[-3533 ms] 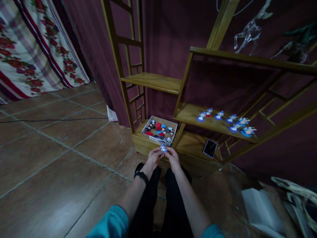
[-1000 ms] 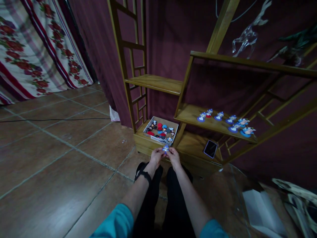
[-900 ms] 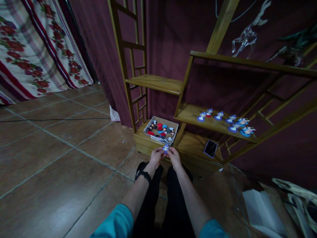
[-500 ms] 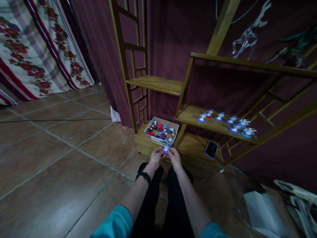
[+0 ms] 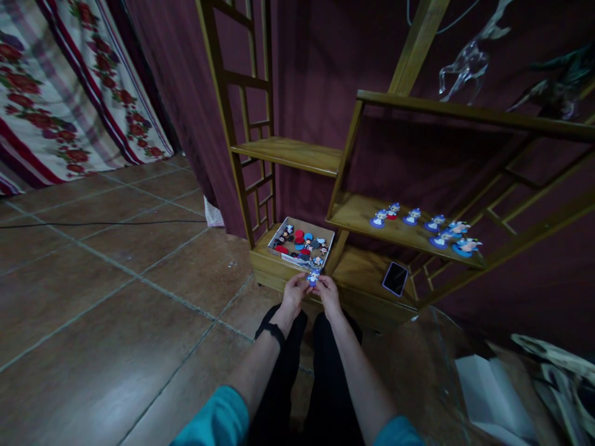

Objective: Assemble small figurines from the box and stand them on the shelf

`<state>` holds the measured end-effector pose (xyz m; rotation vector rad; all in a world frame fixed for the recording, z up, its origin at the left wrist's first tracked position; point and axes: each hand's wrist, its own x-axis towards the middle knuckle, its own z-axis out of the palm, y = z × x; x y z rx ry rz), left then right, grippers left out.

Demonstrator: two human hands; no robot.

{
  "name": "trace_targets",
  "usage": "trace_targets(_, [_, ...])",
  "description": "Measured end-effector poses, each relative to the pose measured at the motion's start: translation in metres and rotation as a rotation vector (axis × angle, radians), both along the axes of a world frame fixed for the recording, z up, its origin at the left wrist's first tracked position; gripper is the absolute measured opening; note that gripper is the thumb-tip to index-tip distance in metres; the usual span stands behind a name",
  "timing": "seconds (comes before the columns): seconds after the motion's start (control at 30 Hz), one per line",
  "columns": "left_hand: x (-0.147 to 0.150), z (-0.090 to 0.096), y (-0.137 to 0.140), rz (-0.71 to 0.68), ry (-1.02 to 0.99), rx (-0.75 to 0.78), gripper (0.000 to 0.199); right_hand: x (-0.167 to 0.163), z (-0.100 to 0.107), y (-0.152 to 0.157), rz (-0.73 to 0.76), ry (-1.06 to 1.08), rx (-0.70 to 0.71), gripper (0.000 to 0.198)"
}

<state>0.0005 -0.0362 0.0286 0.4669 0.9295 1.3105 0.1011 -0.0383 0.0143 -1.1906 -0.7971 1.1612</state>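
Between my two hands is a small white and purple figurine point(image 5: 313, 277), upright just in front of the box. My left hand point(image 5: 294, 293) grips it from the left and my right hand point(image 5: 328, 292) from the right, fingers closed at its lower part. Behind it, a shallow cardboard box point(image 5: 304, 263) on the low shelf holds several small figures and round red, blue and dark pieces. On the raised shelf to the right stand several similar figurines point(image 5: 412, 216) on purple, red and blue bases.
A phone or tablet point(image 5: 395, 279) lies on the lower shelf at right. The wooden shelf unit point(image 5: 288, 155) has lattice sides. Above right stands a clear deer-shaped ornament point(image 5: 465, 68). A white box point(image 5: 493, 396) sits on the floor at right; a dark cable point(image 5: 116, 223) crosses the tiles.
The figurine has risen slightly and turned a little between my hands, which keep nearly the same place. The view has shifted slightly.
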Motion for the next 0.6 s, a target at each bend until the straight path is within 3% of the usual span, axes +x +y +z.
trace_targets(0.37, [0.0021,-0.0001,-0.0025,0.015,0.013,0.03,0.024,-0.0026,-0.0047,0.0033,0.002,-0.017,-0.02,0.025])
trace_targets(0.6, [0.0048,0.0017,-0.0032,0.064,0.012,0.043,0.033,-0.0026,0.0046,-0.0034,0.073,-0.006,0.053,0.027])
